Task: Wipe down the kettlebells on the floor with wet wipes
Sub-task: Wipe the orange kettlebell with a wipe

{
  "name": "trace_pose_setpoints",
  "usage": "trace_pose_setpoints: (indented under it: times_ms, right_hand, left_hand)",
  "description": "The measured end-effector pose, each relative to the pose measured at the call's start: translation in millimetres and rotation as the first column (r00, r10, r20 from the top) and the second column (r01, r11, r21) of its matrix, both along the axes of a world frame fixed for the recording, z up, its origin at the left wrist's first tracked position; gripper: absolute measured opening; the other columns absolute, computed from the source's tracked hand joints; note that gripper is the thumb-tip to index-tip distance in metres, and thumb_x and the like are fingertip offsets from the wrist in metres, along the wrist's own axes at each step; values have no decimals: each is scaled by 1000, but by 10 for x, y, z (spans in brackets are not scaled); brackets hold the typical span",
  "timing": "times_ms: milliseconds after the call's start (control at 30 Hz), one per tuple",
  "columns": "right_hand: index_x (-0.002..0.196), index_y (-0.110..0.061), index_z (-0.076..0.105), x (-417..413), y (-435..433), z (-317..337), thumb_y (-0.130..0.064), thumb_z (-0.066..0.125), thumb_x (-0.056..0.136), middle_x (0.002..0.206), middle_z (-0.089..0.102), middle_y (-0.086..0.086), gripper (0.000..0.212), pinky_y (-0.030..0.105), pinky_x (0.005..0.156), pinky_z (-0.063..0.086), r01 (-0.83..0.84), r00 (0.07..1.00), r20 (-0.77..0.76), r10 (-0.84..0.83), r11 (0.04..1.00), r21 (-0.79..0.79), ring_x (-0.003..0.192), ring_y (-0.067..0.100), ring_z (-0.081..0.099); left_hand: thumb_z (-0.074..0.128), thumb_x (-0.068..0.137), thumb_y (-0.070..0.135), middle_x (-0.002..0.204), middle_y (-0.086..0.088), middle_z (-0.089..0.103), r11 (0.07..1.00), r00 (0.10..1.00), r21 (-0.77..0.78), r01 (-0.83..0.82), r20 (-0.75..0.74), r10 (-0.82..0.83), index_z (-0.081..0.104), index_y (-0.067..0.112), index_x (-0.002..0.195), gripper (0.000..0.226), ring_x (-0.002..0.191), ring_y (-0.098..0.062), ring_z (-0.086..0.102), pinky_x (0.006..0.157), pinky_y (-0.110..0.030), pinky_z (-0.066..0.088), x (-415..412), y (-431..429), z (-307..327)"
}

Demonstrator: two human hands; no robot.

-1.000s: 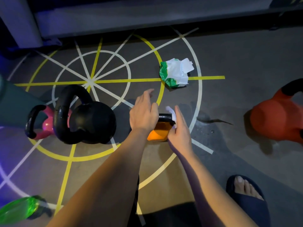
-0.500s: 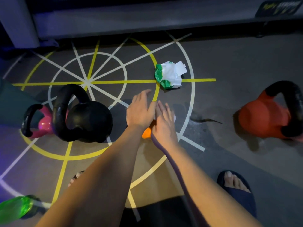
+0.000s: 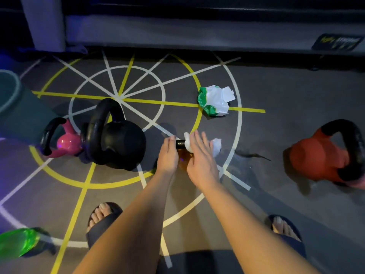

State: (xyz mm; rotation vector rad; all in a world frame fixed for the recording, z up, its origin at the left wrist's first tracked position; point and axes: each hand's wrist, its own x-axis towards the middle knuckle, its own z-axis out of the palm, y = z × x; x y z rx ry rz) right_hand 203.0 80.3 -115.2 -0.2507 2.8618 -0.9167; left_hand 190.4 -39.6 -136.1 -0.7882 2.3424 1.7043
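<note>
1. Kettlebell in black [image 3: 122, 143] is sitting on the floor, left of the hands.
2. Orange kettlebell [image 3: 184, 162] is sitting beneath both hands, mostly hidden.
3. Right hand [image 3: 202, 157] is pressing a white wipe [image 3: 216, 148] onto it, fingers straight.
4. Left hand [image 3: 167, 155] is resting on its handle [image 3: 180, 144], fingers straight and together.

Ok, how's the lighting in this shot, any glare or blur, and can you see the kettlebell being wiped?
Head view: dim overall, with a violet tint along the left edge; a small glare spot on the pink kettlebell; the orange kettlebell is mostly hidden and shaded under the left hand and right hand; the white wipe looks slightly soft.
</note>
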Motion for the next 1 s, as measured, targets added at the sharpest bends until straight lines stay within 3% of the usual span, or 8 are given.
trace_pose_setpoints:
  times_ms: [100, 233, 400, 567, 667, 767, 900, 1000]
  right_hand:
    - [163, -19, 13, -48, 110, 16, 7, 39, 95, 171, 6, -7, 78, 31, 128, -2, 100, 994, 44, -98, 995, -24, 156, 7, -4]
    - [164, -26, 7, -44, 266, 15, 3, 40, 96, 171, 3, -14, 81, 39, 123, 30, 346, 926, 170, -337, 938, -26, 156, 16, 17]
    - [163, -18, 7, 114, 64, 0, 11, 35, 95, 170, -2, -8, 79, 25, 124, -9, 7, 1000, 14, -8, 1000, 18, 154, 4, -13]
    - [164, -25, 13, -15, 245, 89, 4, 39, 98, 171, 5, -12, 77, 40, 126, 22, 270, 950, 160, -267, 963, 1, 157, 12, 9]
    - [164, -21, 9, 47, 129, 153, 6, 37, 98, 171, 1, -9, 77, 40, 127, 17, 207, 967, 152, -205, 978, 5, 157, 12, 0]
    - [164, -21, 9, 136, 97, 115, 10, 35, 95, 171, 0, -9, 80, 39, 128, 14, -14, 998, 65, 13, 1000, 21, 156, 7, -6]
    - [163, -34, 6, 35, 420, 88, -4, 45, 101, 170, 11, -12, 80, 44, 116, 38, 238, 956, 158, -247, 968, 72, 153, 19, 25]
    - [163, -26, -2, 78, 249, 96, 1, 44, 98, 171, -6, -8, 84, 44, 127, 19, 73, 994, 73, -81, 991, 111, 157, 12, -7]
  left_hand:
    - [25, 109, 51, 130, -2, 57, 996, 999, 81, -39, 29, 37, 52, 29, 130, 41, 112, -18, 54, 91, -33, 36, -40, 20, -34]
    - [21, 107, 55, 123, -2, 54, 986, 994, 141, -88, 74, 78, 47, 35, 123, 37, 108, -22, 55, 98, -44, 43, -60, 69, -63]
    - [23, 106, 52, 120, -3, 57, 986, 998, 156, -63, 2, 64, 53, 32, 115, 37, 111, -23, 56, 102, -47, 43, -20, 9, -109]
    - [22, 108, 54, 125, -6, 54, 972, 998, 231, -33, 57, 21, 50, 27, 125, 42, 111, -21, 54, 73, -23, 39, -6, -42, -44]
    - [19, 107, 56, 122, -8, 55, 980, 998, 197, -29, 52, 19, 48, 27, 121, 43, 112, -24, 54, 97, -40, 42, 14, -17, -71]
    - [21, 108, 53, 119, -9, 55, 982, 999, 182, -45, 33, 40, 48, 25, 118, 41, 112, -26, 54, 102, -45, 40, -6, -17, -66]
    - [23, 108, 54, 116, -5, 56, 971, 997, 232, -52, 73, 36, 49, 30, 116, 38, 113, -24, 54, 105, -47, 38, -24, -47, -147]
    - [24, 104, 61, 115, -2, 60, 971, 999, 236, -30, 46, 20, 54, 32, 117, 43, 115, -22, 56, 107, -49, 38, -11, -87, -193]
